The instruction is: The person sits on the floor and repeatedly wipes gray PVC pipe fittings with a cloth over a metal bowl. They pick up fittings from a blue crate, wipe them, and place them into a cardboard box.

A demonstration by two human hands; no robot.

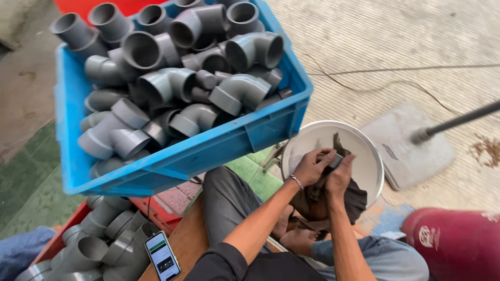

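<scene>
Cloth [317, 200], dark and crumpled, hangs between your two hands over your knee, just in front of the round metal pan [364, 156]. Your left hand [311, 166], a bracelet at its wrist, is closed around the cloth's upper fold; your right hand [339, 174] pinches the same fold from the other side, fingers together on it. Beyond the pan lies a flat grey scale [411, 151] on the floor. Above your left arm sits a blue crate [182, 156] heaped with grey pipe elbows [239, 91]. More grey fittings [99, 239] lie below it, near a phone [162, 256] on the wooden board [190, 239].
</scene>
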